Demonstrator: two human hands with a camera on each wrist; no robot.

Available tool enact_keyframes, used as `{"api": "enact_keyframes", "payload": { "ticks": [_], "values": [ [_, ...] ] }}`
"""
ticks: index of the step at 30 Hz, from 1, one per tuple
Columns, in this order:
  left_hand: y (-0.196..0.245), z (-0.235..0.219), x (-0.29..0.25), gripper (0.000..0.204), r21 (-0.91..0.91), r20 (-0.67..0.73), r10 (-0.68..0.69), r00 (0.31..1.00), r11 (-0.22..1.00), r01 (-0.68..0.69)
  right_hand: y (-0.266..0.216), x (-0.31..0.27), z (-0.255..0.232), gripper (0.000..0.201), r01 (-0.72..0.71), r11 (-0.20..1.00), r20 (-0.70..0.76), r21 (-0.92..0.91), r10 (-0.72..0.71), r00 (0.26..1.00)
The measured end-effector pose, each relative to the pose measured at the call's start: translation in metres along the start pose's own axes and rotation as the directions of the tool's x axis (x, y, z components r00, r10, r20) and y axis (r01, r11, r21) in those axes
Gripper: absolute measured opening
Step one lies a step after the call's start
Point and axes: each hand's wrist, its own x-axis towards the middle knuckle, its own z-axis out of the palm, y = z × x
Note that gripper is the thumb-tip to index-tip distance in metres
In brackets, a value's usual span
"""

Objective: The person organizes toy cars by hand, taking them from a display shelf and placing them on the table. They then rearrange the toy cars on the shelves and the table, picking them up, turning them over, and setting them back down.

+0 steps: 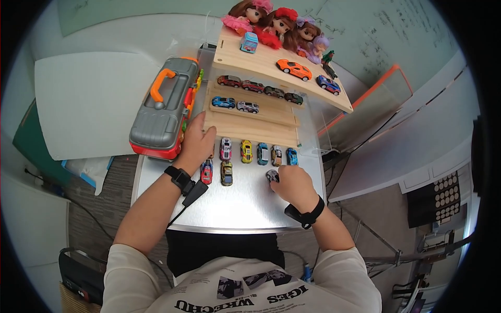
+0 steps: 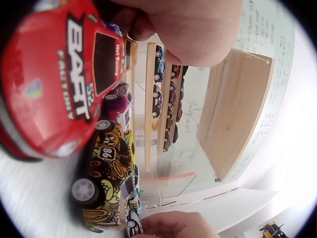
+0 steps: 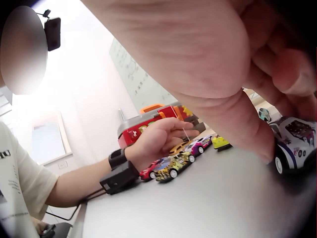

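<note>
On the metal tabletop my right hand (image 1: 295, 187) grips a small white-and-dark toy car (image 1: 272, 176); its thumb lies against the car's side in the right wrist view. My left hand (image 1: 195, 143) is beside the grey toolbox, fingers extended over an orange-brown car (image 3: 179, 148) that it partly hides in the head view; contact cannot be told. Just below that hand are a red car (image 1: 206, 172) and a black-and-gold patterned car (image 1: 226, 173). A row beyond holds a white-pink car (image 1: 225, 149), a yellow car (image 1: 246, 151) and several others.
The grey-and-red toolbox (image 1: 164, 104) with an orange handle stands at the left. Behind the row, wooden steps (image 1: 250, 128) carry toy cars. A raised wooden board (image 1: 266, 55) bears dolls (image 1: 279, 26), an orange car (image 1: 294, 69) and other toys.
</note>
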Motion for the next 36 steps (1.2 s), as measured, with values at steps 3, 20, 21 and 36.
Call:
{"api": "enact_keyframes", "payload": {
  "ticks": [3,20,21,36],
  "values": [
    [-0.01,0.004,0.001,0.042,0.101,-0.058,0.086,0.995,0.992,-0.08,0.011,0.015,-0.007,0.025,0.187,0.969,-0.14,0.161,-0.165,0.976],
    [-0.016,0.008,0.003,0.048,0.033,-0.04,0.041,0.998,0.999,-0.04,0.044,0.155,-0.034,0.026,0.31,0.949,-0.389,-0.054,-0.306,0.869],
    [-0.011,0.006,0.003,0.055,-0.023,-0.014,-0.009,1.0,1.0,0.009,0.044,0.155,-0.033,0.025,0.323,0.945,-0.391,-0.055,-0.318,0.863],
    [-0.005,0.004,0.002,0.056,0.006,-0.009,0.008,1.0,1.0,-0.008,0.043,0.157,-0.031,0.026,0.325,0.946,-0.372,0.005,-0.299,0.879]
  ]
}}
